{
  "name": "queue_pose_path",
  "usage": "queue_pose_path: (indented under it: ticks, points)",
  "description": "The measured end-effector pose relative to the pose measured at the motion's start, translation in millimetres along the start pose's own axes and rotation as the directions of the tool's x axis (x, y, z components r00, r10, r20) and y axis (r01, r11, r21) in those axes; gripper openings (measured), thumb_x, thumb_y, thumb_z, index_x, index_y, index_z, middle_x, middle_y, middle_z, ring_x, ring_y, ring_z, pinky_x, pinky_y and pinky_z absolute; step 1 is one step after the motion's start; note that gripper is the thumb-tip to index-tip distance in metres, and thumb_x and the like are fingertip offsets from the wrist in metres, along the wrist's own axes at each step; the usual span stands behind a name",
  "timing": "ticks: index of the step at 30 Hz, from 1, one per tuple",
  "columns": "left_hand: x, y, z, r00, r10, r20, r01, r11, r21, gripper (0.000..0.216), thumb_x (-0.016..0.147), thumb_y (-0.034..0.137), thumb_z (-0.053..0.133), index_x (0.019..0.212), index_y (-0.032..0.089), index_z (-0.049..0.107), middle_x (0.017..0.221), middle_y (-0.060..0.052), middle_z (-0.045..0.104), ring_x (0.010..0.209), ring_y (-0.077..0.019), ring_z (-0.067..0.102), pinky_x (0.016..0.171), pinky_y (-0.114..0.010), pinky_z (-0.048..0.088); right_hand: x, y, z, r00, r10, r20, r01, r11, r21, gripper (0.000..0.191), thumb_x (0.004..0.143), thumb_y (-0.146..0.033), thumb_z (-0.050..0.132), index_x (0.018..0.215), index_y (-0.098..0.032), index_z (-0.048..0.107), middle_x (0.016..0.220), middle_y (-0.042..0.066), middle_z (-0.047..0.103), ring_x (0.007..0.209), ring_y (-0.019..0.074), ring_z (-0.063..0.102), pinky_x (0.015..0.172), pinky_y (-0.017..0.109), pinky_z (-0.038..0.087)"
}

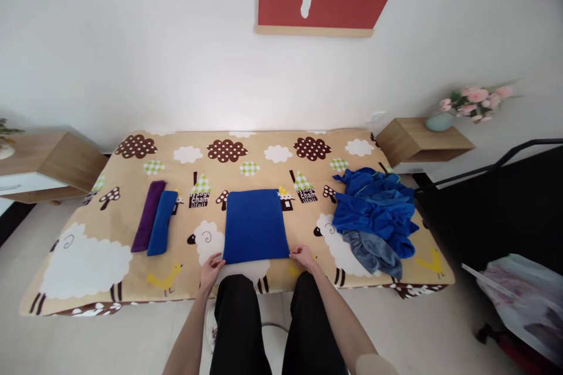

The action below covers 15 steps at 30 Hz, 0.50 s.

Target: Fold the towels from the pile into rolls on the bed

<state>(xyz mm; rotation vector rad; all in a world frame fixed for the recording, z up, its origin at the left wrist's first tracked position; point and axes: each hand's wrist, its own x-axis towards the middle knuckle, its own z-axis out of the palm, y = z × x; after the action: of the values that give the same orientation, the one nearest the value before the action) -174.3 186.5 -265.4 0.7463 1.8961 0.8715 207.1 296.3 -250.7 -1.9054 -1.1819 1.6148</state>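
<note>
A blue cloth, perhaps a towel, lies flat as a near-square on the patterned bed cover, right in front of my knees. At its near left corner, my left hand pinches the edge between thumb and fingers. My right hand has the near right corner pinched the same way. To the left lie a purple folded cloth and a blue folded cloth, two narrow strips side by side. A crumpled heap of blue cloths is on the right, with a grey-blue cloth at its near side.
Wooden bedside cabinets flank the bed; the right one bears a vase of pink flowers. Far right are a black panel with a rail and a plastic bag. A red hanging scroll is on the wall.
</note>
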Motion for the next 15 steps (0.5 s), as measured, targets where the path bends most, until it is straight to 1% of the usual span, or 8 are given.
queue_pose_path:
  ticks: [2,4,5,7,9,11,13,15]
  points:
    - [-1.1,-1.3,-2.8,0.999,0.013,0.033,-0.014,1.0,0.026,0.058,0.066,0.059,0.073,0.109,0.02,0.069,0.084,-0.008,0.078,0.097,-0.0324,0.074,0.1,-0.046,0.054,-0.2,0.2,-0.5,1.0,0.024,0.001,-0.024,0.999,-0.028,0.033,0.054,-0.025,0.077,0.053,-0.023,0.044,0.067,0.002,0.071,0.055,0.015,0.059,0.048,0.024,0.037]
    - [0.9,-3.3,-5.3,0.997,0.062,0.038,-0.065,0.995,0.073,0.052,0.075,0.059,0.065,0.109,0.02,0.069,0.088,-0.008,0.077,0.102,-0.0318,0.073,0.101,-0.047,0.052,0.3,1.0,-1.3,1.0,0.028,0.01,-0.028,0.999,-0.035,0.03,0.054,-0.025,0.077,0.053,-0.023,0.047,0.061,0.0,0.067,0.049,0.0121,0.051,0.046,0.023,0.032]
    - [3.2,-4.5,-6.1,0.995,0.097,0.009,-0.097,0.989,0.111,0.048,0.081,0.058,0.059,0.11,0.02,0.069,0.09,-0.008,0.076,0.104,-0.0314,0.071,0.103,-0.047,0.051,1.0,1.5,-1.8,0.999,0.023,0.022,-0.023,0.999,-0.032,0.028,0.055,-0.027,0.077,0.054,-0.022,0.049,0.059,-0.001,0.065,0.047,0.0111,0.048,0.045,0.023,0.031]
    - [10.4,-8.1,-5.6,0.979,0.172,-0.106,-0.145,0.962,0.23,0.043,0.091,0.049,0.043,0.109,0.02,0.069,0.095,-0.01,0.074,0.11,-0.0309,0.067,0.105,-0.047,0.048,4.1,2.4,-3.1,0.998,-0.01,0.061,0.01,1.0,-0.005,0.026,0.057,-0.033,0.078,0.058,-0.021,0.055,0.059,-0.002,0.064,0.045,0.0097,0.044,0.044,0.023,0.028]
    - [20.0,-14.5,-1.4,0.94,0.253,-0.23,-0.146,0.905,0.4,0.042,0.094,0.037,0.034,0.105,0.018,0.069,0.099,-0.014,0.072,0.112,-0.032,0.064,0.106,-0.048,0.046,10.6,1.7,-4.9,0.994,-0.053,0.097,0.051,0.998,0.027,0.029,0.061,-0.042,0.079,0.065,-0.02,0.062,0.064,0.0,0.067,0.047,0.0102,0.046,0.044,0.022,0.028]
    - [29.6,-24.2,6.5,0.896,0.322,-0.307,-0.098,0.816,0.57,0.04,0.093,0.03,0.032,0.1,0.017,0.069,0.102,-0.018,0.07,0.113,-0.0349,0.061,0.104,-0.05,0.043,21.7,-3.5,-7.6,0.989,-0.09,0.113,0.087,0.996,0.036,0.035,0.063,-0.05,0.081,0.074,-0.019,0.068,0.075,0.004,0.073,0.055,0.0132,0.055,0.045,0.022,0.03]
    - [37.0,-35.8,15.7,0.873,0.36,-0.329,-0.038,0.724,0.689,0.037,0.092,0.027,0.035,0.099,0.016,0.069,0.101,-0.02,0.068,0.111,-0.038,0.059,0.1,-0.053,0.041,39.4,-16.7,-10.7,0.983,-0.127,0.132,0.127,0.992,0.012,0.04,0.065,-0.053,0.083,0.082,-0.018,0.072,0.084,0.007,0.077,0.065,0.0168,0.063,0.047,0.022,0.035]
    - [42.2,-46.9,23.3,0.875,0.362,-0.321,-0.004,0.668,0.744,0.035,0.091,0.027,0.039,0.101,0.014,0.07,0.1,-0.021,0.068,0.107,-0.0394,0.058,0.095,-0.053,0.04,67.1,-39.2,-11.7,0.974,-0.17,0.149,0.176,0.984,-0.028,0.043,0.068,-0.055,0.083,0.088,-0.017,0.075,0.085,0.007,0.077,0.068,0.0169,0.064,0.049,0.021,0.037]
